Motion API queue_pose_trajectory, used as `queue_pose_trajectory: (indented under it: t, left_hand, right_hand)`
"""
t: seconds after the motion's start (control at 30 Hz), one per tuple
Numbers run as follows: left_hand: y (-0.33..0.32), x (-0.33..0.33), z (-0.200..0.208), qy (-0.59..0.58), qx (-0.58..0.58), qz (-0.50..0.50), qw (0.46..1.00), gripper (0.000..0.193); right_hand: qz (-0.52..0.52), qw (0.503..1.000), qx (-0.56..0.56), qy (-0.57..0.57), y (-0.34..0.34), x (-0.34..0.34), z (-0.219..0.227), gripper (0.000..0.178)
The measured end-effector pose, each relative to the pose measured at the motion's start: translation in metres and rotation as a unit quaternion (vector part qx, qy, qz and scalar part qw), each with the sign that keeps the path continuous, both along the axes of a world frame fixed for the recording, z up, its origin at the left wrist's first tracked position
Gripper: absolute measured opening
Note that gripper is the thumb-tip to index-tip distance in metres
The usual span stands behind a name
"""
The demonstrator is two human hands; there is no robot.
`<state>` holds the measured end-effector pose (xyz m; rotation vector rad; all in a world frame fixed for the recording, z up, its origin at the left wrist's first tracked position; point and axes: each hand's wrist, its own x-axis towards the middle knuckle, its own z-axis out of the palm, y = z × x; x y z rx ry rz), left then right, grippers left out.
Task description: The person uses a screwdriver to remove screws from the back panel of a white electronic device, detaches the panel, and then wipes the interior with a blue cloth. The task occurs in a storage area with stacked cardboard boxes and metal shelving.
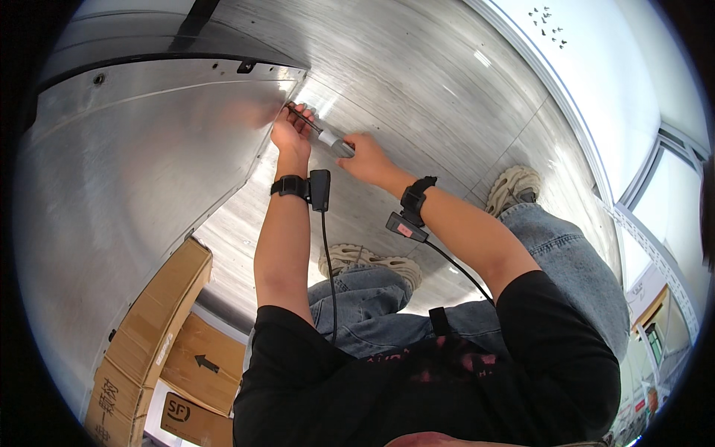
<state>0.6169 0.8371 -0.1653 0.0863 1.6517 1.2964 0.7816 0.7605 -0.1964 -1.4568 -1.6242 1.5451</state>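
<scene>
My right hand (pixel 370 159) is closed round the grey handle of a screwdriver (pixel 334 142). The thin dark shaft slants up and left to the edge of a large silver metal panel (pixel 149 156). At that edge, by the panel's corner, my left hand (pixel 291 134) has its fingers curled about the shaft near the tip. The tip and whatever it meets are too small to make out. Each wrist wears a black strap with a small black box and a cable.
Cardboard boxes (pixel 186 357) stand at the lower left beside the panel. Grey wood-look floor (pixel 417 82) stretches beyond my hands, and my shoes (pixel 512 186) rest on it. A white wall or cabinet (pixel 596 89) runs along the right, with cluttered shelves (pixel 655 350) at the lower right.
</scene>
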Motion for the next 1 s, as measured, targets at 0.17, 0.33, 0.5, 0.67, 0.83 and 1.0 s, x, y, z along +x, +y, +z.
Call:
queue_pose_trajectory:
  t: [0.17,0.33,0.5,0.67,0.83,1.0]
  left_hand:
    - [-0.002,-0.005,-0.007,-0.004,0.005,0.017,1.000,0.020]
    - [0.001,-0.001,-0.007,0.001,-0.006,0.003,1.000,0.021]
    - [-0.001,-0.012,-0.013,-0.043,-0.005,0.010,0.999,0.020]
    - [0.001,-0.012,-0.012,-0.068,-0.016,0.014,0.997,0.018]
    - [-0.002,-0.008,-0.012,-0.017,-0.055,-0.014,0.998,0.017]
    - [0.001,0.011,0.002,0.008,-0.016,-0.043,0.999,0.021]
  right_hand:
    - [0.008,0.936,-0.324,0.139,0.016,0.014,0.044,0.049]
    - [-0.073,0.932,-0.297,0.195,0.006,0.005,0.017,0.051]
    - [-0.057,0.955,-0.235,0.171,0.002,0.005,0.025,0.050]
    - [-0.041,0.965,-0.200,0.166,0.003,0.006,0.031,0.050]
    - [-0.036,0.947,-0.260,0.186,-0.003,0.007,0.033,0.051]
    - [-0.057,0.938,-0.268,0.213,-0.006,0.018,0.025,0.047]
